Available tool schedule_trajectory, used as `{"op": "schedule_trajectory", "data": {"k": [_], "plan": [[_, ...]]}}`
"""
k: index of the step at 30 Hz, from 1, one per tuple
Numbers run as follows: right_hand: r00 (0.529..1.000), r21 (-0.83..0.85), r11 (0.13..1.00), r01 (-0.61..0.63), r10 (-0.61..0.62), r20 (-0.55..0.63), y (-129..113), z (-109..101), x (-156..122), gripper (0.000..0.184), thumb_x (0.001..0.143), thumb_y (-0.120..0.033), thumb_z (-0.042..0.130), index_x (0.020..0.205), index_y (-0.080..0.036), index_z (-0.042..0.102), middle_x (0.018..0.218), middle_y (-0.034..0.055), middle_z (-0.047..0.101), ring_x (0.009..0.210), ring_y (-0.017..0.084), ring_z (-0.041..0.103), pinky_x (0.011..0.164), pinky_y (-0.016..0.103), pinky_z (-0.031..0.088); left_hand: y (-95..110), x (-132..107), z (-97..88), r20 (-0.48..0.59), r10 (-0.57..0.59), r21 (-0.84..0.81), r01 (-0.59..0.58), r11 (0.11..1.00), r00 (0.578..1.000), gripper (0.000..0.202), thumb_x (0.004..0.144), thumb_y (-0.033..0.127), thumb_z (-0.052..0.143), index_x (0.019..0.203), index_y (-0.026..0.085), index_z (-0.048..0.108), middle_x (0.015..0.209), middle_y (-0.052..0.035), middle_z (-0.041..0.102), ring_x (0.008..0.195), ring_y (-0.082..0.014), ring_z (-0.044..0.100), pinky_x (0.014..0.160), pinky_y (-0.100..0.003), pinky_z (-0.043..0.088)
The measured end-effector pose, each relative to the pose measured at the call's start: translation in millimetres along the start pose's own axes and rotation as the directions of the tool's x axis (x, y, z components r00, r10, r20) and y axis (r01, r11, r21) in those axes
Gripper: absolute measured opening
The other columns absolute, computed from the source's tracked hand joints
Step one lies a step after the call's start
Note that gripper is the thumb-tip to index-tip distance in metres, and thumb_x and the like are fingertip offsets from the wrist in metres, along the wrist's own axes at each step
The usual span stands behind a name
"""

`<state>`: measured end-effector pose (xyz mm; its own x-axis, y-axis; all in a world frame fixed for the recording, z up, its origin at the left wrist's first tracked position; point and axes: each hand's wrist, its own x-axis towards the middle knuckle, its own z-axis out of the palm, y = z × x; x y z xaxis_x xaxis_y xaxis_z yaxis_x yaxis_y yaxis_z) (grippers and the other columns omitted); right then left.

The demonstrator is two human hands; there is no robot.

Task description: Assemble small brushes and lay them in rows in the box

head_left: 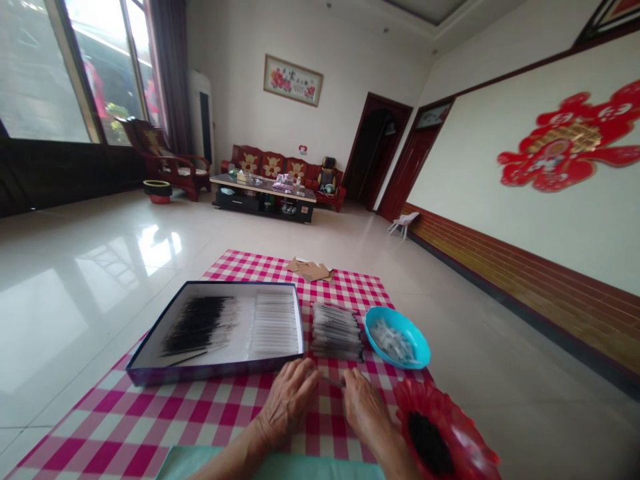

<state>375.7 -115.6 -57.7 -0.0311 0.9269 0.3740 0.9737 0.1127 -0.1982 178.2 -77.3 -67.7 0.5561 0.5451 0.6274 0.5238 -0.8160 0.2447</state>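
The left hand (pixel 290 395) and right hand (pixel 364 403), fingers curled, pinch a thin stick (pixel 332 381) lying crosswise between them, the stack of sticks (pixel 336 331) just beyond.

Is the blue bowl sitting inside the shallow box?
No, the blue bowl sits on the checked cloth, to the right of the box and apart from it.

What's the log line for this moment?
left hand: on cloth | right hand: at thin stick | nearby: box, blue bowl, red dish
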Motion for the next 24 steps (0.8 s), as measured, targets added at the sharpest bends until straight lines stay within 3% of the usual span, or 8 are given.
{"op": "schedule_trajectory", "data": {"k": [2, 5, 7, 10, 13, 15, 18, 24], "plan": [[0.998, 0.100, 0.994, 0.041, -0.045, 0.038, -11.2, -3.6, -5.8, 0.030, 0.074, -0.007, 0.046, 0.095, -0.017, 0.065, 0.097, 0.0114, 0.069, 0.091, 0.024, 0.064, 0.079, 0.031, 0.049, 1.6, 0.9, -0.3, 0.016, 0.047, 0.013, -0.047, 0.999, 0.999, 0.032, 0.089, 0.021, 0.041, 0.121, 0.019, 0.047, 0.116, -0.0119, 0.052, 0.105, -0.0251, 0.047, 0.088, -0.042, 0.040], [0.987, 0.469, 0.878, -0.093, 0.021, 0.156, -25.1, -8.6, -5.2, 0.018, 0.080, -0.016, 0.048, 0.088, -0.020, 0.063, 0.087, 0.0063, 0.069, 0.082, 0.021, 0.065, 0.073, 0.028, 0.050, 2.8, 0.3, 3.0, 0.143, 0.045, -0.031, -0.041, 0.999, 0.989, 0.022, 0.090, 0.022, 0.040, 0.109, 0.019, 0.052, 0.092, -0.0060, 0.058, 0.084, -0.0197, 0.051, 0.077, -0.034, 0.042], [0.964, 0.710, 0.656, -0.256, 0.120, 0.237, -28.4, -8.5, -2.7, 0.011, 0.079, -0.027, 0.056, 0.085, -0.020, 0.061, 0.080, 0.0042, 0.069, 0.072, 0.020, 0.065, 0.064, 0.028, 0.051, 1.6, -1.7, 6.8, 0.194, 0.014, -0.033, -0.008, 0.999, 0.981, 0.018, 0.091, 0.019, 0.039, 0.102, 0.020, 0.053, 0.080, -0.0026, 0.056, 0.072, -0.0178, 0.049, 0.067, -0.029, 0.041], [0.922, 0.876, 0.315, -0.366, 0.252, 0.295, -24.7, -2.0, -3.9, 0.028, 0.073, -0.040, 0.065, 0.091, -0.019, 0.060, 0.078, 0.0037, 0.068, 0.069, 0.020, 0.065, 0.061, 0.028, 0.051, -1.8, -4.7, 11.6, 0.194, -0.036, 0.008, 0.035, 0.999, 0.980, 0.018, 0.090, 0.016, 0.039, 0.101, 0.019, 0.052, 0.079, -0.0025, 0.055, 0.071, -0.0182, 0.047, 0.062, -0.028, 0.038], [0.894, 0.917, 0.149, -0.371, 0.322, 0.310, -18.5, 6.2, -10.4, 0.035, 0.075, -0.045, 0.064, 0.097, -0.018, 0.061, 0.086, 0.0069, 0.070, 0.076, 0.023, 0.066, 0.065, 0.031, 0.052, -3.4, -5.2, 13.3, 0.197, -0.082, 0.049, 0.074, 0.996, 0.977, 0.017, 0.090, 0.015, 0.039, 0.099, 0.019, 0.053, 0.081, -0.0027, 0.054, 0.073, -0.0184, 0.047, 0.064, -0.028, 0.037], [0.881, 0.916, 0.139, -0.377, 0.359, 0.308, -16.5, 9.9, -13.6, 0.036, 0.075, -0.047, 0.064, 0.096, -0.018, 0.063, 0.087, 0.0084, 0.071, 0.076, 0.024, 0.067, 0.063, 0.033, 0.053, -2.8, -4.5, 13.0, 0.198, -0.107, 0.071, 0.094, 0.993, 0.974, 0.017, 0.090, 0.017, 0.039, 0.100, 0.020, 0.053, 0.082, -0.0028, 0.055, 0.074, -0.0187, 0.047, 0.065, -0.029, 0.038], [0.868, 0.893, 0.199, -0.403, 0.394, 0.303, -17.3, 13.9, -14.1, 0.036, 0.073, -0.049, 0.064, 0.090, -0.017, 0.067, 0.082, 0.0088, 0.072, 0.071, 0.025, 0.067, 0.061, 0.033, 0.054, -0.2, -3.3, 11.4, 0.179, -0.118, 0.081, 0.105, 0.991, 0.977, 0.023, 0.091, 0.018, 0.039, 0.110, 0.020, 0.050, 0.085, -0.0034, 0.056, 0.075, -0.0191, 0.047, 0.069, -0.031, 0.038], [0.936, 0.790, 0.530, -0.309, 0.315, 0.155, -27.0, 20.5, -12.0, 0.034, 0.080, -0.048, 0.055, 0.082, -0.018, 0.069, 0.070, 0.0054, 0.071, 0.065, 0.021, 0.066, 0.059, 0.025, 0.051, 4.5, -2.0, 8.4, 0.194, -0.063, 0.019, 0.060, 0.998, 0.979, 0.017, 0.092, 0.020, 0.038, 0.096, 0.021, 0.054, 0.079, -0.0021, 0.055, 0.072, -0.0175, 0.047, 0.067, -0.029, 0.038]]}}
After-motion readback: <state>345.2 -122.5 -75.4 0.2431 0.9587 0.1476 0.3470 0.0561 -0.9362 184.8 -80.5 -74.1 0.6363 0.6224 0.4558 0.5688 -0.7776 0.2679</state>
